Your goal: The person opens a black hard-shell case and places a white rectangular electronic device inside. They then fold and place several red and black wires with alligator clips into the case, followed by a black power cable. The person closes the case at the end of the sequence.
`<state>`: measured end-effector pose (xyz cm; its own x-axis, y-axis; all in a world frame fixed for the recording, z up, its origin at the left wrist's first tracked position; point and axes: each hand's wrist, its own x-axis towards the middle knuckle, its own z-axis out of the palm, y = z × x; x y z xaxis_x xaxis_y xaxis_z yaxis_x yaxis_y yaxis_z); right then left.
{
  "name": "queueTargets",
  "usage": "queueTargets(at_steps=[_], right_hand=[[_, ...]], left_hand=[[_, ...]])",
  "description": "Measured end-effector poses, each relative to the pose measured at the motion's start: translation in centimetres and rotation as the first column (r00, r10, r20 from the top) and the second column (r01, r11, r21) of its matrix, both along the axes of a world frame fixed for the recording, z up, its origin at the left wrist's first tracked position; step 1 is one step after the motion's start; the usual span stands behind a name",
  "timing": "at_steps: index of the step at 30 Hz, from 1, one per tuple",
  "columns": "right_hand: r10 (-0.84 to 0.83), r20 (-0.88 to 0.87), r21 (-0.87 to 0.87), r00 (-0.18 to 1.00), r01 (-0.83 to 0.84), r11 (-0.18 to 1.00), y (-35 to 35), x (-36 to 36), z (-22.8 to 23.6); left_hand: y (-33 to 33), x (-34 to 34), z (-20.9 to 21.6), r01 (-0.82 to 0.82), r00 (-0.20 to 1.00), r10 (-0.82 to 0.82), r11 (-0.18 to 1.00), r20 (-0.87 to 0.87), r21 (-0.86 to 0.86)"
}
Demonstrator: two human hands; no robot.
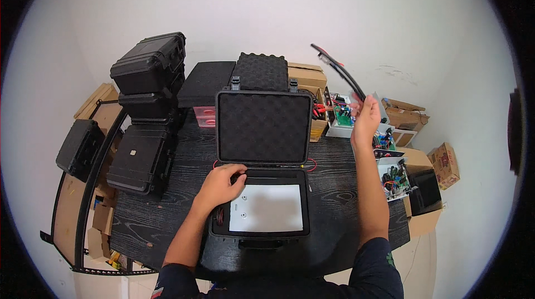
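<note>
An open black hard case (263, 93) stands on the dark table, its lid raised and lined with egg-crate foam. In the base, a white panel box (273, 207) with small metal fittings sits within black foam. My left hand (222, 185) rests on the foam at the box's upper left corner, thumb and fingers apart, with nothing visible in it. Raised at the right, my right hand (366, 118) is closed around a black cable bundle (345, 72) with a bit of red on it; its upper end points up and left. A dark red lead (219, 216) lies in a slot left of the box.
Black cases (147, 65) are stacked at the left. Behind the open lid stand a foam sheet (261, 70) and a cardboard box (307, 75). Several circuit boards (394, 175) in white housings line the table's right edge, beside an open carton (424, 190). A metal-framed rack (92, 187) is at far left.
</note>
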<state>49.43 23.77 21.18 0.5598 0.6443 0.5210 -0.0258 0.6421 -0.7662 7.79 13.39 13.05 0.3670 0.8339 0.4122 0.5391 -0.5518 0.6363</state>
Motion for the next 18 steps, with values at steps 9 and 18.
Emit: queueTargets(at_steps=[9, 18], right_hand=[[0.508, -0.106, -0.322, 0.855, -0.513, 0.796, -12.2, -7.9, -5.7], [0.935, 0.193, -0.626, 0.298, -0.696, 0.351, -13.5, -7.3, -6.2]], left_hand=[[-2.1, 2.0, 2.0, 0.282, 0.635, -0.06, 0.946, 0.77, -0.16], [-2.4, 0.5, 2.3, 0.453, 0.715, -0.048, 0.791, 0.697, -0.411]])
